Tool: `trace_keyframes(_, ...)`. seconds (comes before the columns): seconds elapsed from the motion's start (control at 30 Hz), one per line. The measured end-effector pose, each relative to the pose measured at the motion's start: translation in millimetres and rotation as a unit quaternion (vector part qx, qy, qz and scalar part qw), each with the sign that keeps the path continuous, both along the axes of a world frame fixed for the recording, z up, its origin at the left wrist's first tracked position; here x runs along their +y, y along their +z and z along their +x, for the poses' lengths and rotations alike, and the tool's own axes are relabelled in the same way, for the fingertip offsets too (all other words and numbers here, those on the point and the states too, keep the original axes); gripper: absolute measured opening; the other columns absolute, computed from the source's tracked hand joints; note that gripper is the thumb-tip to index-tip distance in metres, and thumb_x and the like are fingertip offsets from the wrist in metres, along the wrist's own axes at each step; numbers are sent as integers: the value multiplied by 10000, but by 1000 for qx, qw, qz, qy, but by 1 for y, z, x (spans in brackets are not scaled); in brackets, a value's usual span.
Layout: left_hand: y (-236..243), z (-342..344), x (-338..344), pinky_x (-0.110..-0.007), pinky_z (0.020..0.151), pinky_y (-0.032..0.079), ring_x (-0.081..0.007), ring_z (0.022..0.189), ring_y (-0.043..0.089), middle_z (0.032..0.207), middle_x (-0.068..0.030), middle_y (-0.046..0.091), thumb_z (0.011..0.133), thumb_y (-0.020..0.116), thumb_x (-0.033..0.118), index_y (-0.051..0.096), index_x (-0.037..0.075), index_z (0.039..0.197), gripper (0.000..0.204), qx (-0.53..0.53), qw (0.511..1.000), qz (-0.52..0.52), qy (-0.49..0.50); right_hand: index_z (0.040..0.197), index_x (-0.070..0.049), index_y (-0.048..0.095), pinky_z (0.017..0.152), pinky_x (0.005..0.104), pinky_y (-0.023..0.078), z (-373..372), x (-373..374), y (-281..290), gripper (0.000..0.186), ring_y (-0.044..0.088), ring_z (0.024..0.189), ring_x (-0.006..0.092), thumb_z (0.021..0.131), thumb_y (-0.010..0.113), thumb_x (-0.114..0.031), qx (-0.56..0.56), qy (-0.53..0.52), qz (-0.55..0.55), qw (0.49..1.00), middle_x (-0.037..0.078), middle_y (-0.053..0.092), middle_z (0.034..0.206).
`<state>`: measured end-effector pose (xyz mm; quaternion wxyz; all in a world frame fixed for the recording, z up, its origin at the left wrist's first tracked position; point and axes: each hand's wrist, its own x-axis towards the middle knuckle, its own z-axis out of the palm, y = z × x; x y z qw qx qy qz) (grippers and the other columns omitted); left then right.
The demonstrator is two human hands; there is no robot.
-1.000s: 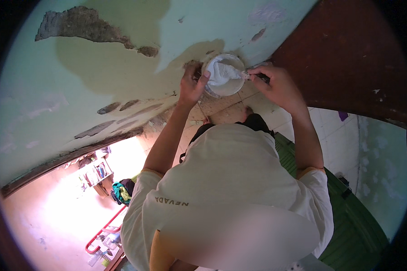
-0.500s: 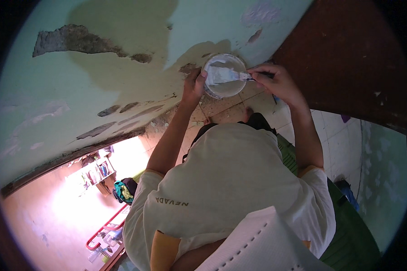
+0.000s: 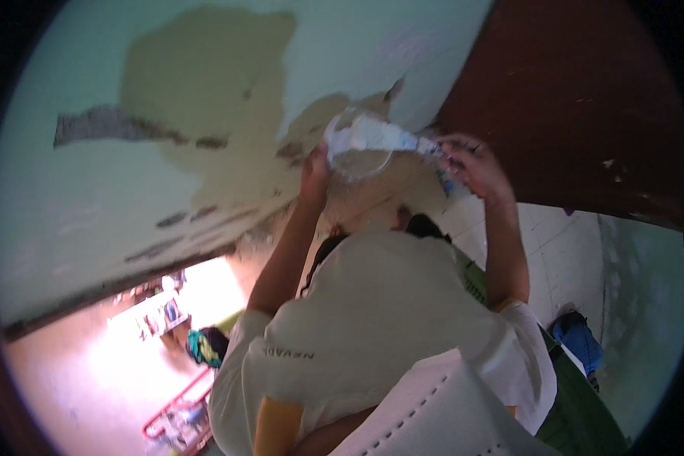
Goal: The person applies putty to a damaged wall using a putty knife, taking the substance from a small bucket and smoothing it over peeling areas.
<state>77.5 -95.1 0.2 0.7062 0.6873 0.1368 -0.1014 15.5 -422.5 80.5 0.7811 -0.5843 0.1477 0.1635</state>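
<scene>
My left hand (image 3: 315, 171) grips the side of a round whitish tub (image 3: 363, 163), holding it up close to the damaged wall. White paste sits inside, mostly along its far and left parts. My right hand (image 3: 475, 169) has its fingers closed round the handle of a putty knife (image 3: 384, 135). White paste coats the wide blade, which lies over the tub's opening and points left. Motion blurs the tub, the knife and the right fingers.
Chipped patches of bare plaster (image 3: 106, 126) mark the pale green wall (image 3: 228, 68). A dark brown panel (image 3: 570, 99) stands at the right. Behind me is a green chair (image 3: 585, 403); a blue bag (image 3: 577, 338) lies on the tiled floor (image 3: 543, 243).
My right hand has moved a little down and right with the putty knife. The tub sits slightly lower and further left in the picture, and the view has tilted toward the wall.
</scene>
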Motion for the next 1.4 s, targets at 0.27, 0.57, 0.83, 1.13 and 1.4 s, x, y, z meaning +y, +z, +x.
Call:
trace_keyframes(0.27,11,-10,-22,-365,1055,372,-271,1229,508,1344,-200,532,982,463,512,450,-116,1359,732,46,997,-52,-36,1186,-28,633,480,175,344,10,-33,16,253,447,581,27,979,601,-170,-140,-213,165,953,25,625,842)
trace_keyframes(0.57,17,-6,11,-413,1045,408,-277,1236,524,1334,-186,551,956,462,594,444,-75,1384,795,48,993,-41,-97,1249,-46,606,484,198,347,108,-16,38,295,449,597,28,989,599,-185,-257,-474,3,842,1,598,849)
trace_keyframes(0.83,13,-12,62,-412,1021,442,-278,1241,535,1332,-173,556,946,474,606,457,-31,1389,776,44,996,-33,-69,1264,7,562,895,379,478,177,30,13,339,605,980,288,993,554,-196,-331,-569,-379,651,176,616,1066)
trace_keyframes(1.13,7,-24,92,-322,632,448,-159,873,575,1016,-67,618,950,479,591,565,4,1230,655,59,997,-15,-44,1443,-7,368,947,440,439,218,88,1,527,523,1074,372,978,530,-193,-316,-484,-365,729,214,454,1183)
trace_keyframes(1.4,3,-32,104,-341,764,488,-199,992,601,1161,-109,614,932,488,623,517,-9,1311,738,68,996,-29,-42,1407,37,397,940,439,446,223,98,11,517,521,1061,379,969,558,-184,-338,-487,-358,721,224,482,1158)
